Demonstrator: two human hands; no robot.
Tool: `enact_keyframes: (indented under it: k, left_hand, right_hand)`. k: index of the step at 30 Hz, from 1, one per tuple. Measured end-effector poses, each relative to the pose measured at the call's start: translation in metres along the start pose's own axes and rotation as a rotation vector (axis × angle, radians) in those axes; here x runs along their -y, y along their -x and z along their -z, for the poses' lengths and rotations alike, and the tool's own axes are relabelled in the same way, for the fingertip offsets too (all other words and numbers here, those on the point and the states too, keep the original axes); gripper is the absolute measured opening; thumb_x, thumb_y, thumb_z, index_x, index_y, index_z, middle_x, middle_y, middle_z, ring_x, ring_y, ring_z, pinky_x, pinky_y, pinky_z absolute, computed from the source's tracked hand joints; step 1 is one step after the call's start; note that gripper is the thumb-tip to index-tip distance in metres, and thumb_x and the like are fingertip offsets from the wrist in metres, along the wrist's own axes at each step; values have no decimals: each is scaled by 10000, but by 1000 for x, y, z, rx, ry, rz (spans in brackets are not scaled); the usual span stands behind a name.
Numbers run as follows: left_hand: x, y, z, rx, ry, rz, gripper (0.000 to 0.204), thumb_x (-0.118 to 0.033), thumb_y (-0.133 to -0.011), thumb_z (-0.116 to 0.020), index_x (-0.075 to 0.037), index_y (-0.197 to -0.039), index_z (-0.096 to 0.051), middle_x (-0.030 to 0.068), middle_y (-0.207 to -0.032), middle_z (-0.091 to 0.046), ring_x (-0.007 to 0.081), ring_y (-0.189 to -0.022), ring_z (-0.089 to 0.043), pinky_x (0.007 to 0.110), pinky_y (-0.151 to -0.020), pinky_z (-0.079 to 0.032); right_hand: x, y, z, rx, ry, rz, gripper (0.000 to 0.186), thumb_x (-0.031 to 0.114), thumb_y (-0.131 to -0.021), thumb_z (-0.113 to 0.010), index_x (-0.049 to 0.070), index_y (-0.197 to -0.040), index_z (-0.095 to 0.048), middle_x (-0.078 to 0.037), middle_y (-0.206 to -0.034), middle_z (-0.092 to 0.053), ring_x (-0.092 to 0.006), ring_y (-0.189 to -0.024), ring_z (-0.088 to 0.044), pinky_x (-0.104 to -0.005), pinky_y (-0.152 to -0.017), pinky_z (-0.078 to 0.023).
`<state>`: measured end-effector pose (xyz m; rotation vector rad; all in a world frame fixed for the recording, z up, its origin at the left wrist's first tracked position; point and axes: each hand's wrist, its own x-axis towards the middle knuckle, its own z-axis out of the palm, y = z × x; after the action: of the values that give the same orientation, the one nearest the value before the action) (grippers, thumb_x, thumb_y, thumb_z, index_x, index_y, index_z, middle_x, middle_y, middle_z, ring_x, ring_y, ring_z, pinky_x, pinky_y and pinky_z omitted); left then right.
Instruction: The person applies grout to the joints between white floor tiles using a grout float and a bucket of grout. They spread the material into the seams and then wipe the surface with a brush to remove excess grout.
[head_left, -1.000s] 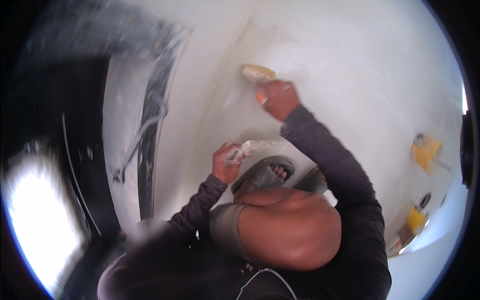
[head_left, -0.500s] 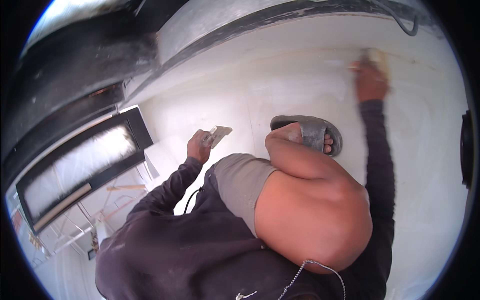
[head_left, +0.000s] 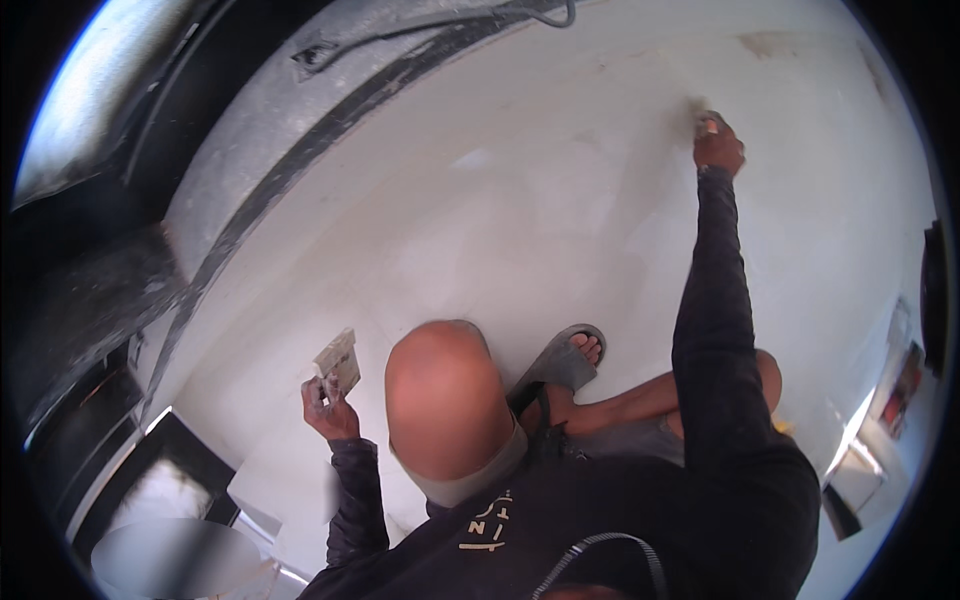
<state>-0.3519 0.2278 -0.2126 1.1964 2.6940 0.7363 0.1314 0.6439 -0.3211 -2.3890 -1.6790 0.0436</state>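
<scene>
My left hand [head_left: 331,412], low on the left side, is closed round a putty knife [head_left: 337,362] with a wide, pale, caked blade. That blade points upward and stands apart from the white surface. My right arm is stretched far forward. At its end my right hand [head_left: 720,148] is closed on a small scraper [head_left: 702,122], held against the pale surface [head_left: 520,200]. Blur and the fingers hide most of the scraper's shape. A faint greyish smear lies beside it.
My bent knee [head_left: 440,400] and a sandalled foot [head_left: 575,355] are between my arms. A dark strip [head_left: 250,215] borders the surface on the left, with a grey cable [head_left: 430,42] above. A dark-framed panel [head_left: 150,490] stands lower left; assorted items [head_left: 880,420] are at the right.
The view has swung, and my body and legs sit differently in it. My right hand with the scraper has shifted over the surface. My left hand still holds the putty knife, now lower in view.
</scene>
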Motion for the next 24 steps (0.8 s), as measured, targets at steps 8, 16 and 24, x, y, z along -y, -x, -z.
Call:
enact_keyframes:
  k: [8,16,24]
  left_hand:
    - [49,-19,-1,52,24,-76,204,-158,-873,-587,36,-823,-552,124,-799,-545,246,-720,-527,336,-665,-445]
    - [83,3,19,-55,166,178,299,-261,-893,-604,37,-878,-582,92,-851,-544,178,-766,-532,301,-695,-466]
    - [59,-21,-1,-100,290,180,320,-277,-879,-626,40,-906,-590,74,-867,-556,173,-782,-523,292,-721,-451]
  right_hand:
    - [212,342,-37,756,-582,891,157,166,-742,-573,168,-892,-619,-119,-945,-632,-295,-971,-591,-456,-828,-458]
    - [-85,46,19,-137,-154,-47,182,258,-842,-555,164,-940,-677,-63,-881,-686,-222,-793,-667,-352,-729,-521]
    - [120,357,-13,486,-216,892,327,267,-792,-560,171,-1103,-588,-88,-1017,-648,-224,-914,-626,-413,-759,-467]
